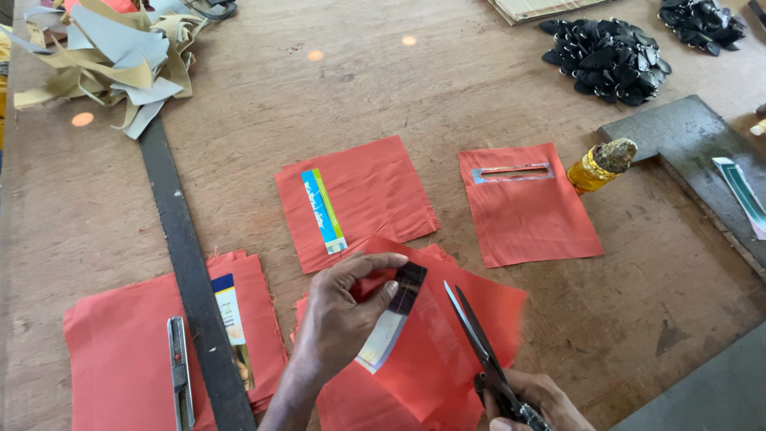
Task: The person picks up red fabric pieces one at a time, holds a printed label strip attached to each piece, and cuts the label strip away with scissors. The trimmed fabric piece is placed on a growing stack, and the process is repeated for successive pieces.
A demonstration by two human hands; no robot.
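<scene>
Red fabric piece (431, 359) with dark strip (395, 315), pinched under left hand (343, 319) fingertips, strip's long axis slanting up-right away from that pinch, just left of open scissors (479, 343) clasped in right hand (531, 399), left hand nearer the strip.

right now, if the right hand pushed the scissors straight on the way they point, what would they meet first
Probably the left hand and the strip it pinches: the scissors in the right hand point up-left over the red cloth. Depth is unclear.

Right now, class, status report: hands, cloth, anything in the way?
Left hand pinching strip on red cloth. Right hand gripping open scissors. Nothing between blades and cloth.
</scene>
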